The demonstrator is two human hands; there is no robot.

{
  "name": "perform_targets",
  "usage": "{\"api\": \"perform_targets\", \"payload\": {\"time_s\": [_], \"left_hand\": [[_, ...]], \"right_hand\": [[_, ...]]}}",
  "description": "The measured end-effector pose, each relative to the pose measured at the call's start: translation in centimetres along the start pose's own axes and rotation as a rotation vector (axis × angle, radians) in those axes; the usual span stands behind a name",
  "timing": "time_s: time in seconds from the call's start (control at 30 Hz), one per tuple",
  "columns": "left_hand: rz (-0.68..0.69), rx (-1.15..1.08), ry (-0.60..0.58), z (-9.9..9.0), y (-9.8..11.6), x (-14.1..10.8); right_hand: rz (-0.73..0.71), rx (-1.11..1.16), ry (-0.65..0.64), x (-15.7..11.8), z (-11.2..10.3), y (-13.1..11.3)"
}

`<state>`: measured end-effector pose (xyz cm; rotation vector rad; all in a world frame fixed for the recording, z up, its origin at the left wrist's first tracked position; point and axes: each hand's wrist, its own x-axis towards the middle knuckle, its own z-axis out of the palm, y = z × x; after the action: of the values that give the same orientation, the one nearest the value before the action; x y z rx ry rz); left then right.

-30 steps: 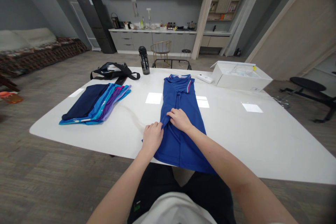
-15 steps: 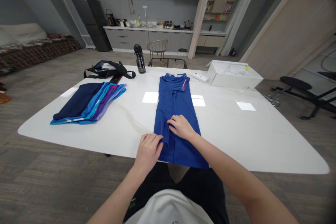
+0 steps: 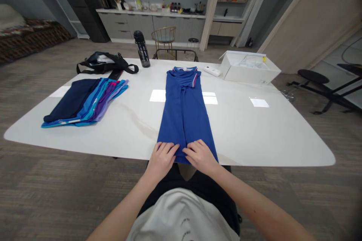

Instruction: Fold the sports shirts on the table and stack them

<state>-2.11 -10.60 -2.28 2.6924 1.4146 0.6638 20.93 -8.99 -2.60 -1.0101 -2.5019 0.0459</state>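
Note:
A blue polo shirt (image 3: 186, 113) lies lengthwise on the white table, its sides folded inward to a long strip. Its collar, trimmed in red and white, faces the far side, and one striped-cuff sleeve rests on top. Near the hem, my left hand (image 3: 163, 158) has its bent fingers closed on the cloth at the left. Beside it, a small gap away, my right hand (image 3: 201, 155) pinches the fabric close to the middle fold. The fingertips of both hands press low over the shirt, so the exact grip is partly hidden.
The white table (image 3: 254, 131) holds a stack of folded clothes (image 3: 82, 101) on the left. Behind it are a black bag (image 3: 104, 64) and a dark bottle (image 3: 141, 49). A white box (image 3: 249, 68) and a small white device (image 3: 212, 71) stand at the far right.
My right hand has come down from mid-shirt to the hem, level with my left. The loose fold under my left hand now lies flat. The view has tilted downward.

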Motion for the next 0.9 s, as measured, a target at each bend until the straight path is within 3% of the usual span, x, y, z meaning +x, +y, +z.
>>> {"api": "perform_targets", "payload": {"time_s": [0.17, 0.3, 0.57, 0.9], "left_hand": [[-0.074, 0.093, 0.02, -0.8, -1.0, -2.3], [-0.01, 0.001, 0.056, -2.0, -1.7, -3.1], [0.138, -0.087, -0.107, -2.7, -2.4, -3.3], [0.121, -0.073, -0.049, -4.3, -1.8, -3.3]], "right_hand": [[0.098, 0.042, 0.041, -0.2, -1.9, -1.0], [0.153, 0.075, 0.065, -0.6, -3.0, -0.6], [0.186, 0.067, -0.04, -3.3, -2.5, 0.1], [0.237, 0.134, 0.088, -4.3, -2.8, -1.0]]}}
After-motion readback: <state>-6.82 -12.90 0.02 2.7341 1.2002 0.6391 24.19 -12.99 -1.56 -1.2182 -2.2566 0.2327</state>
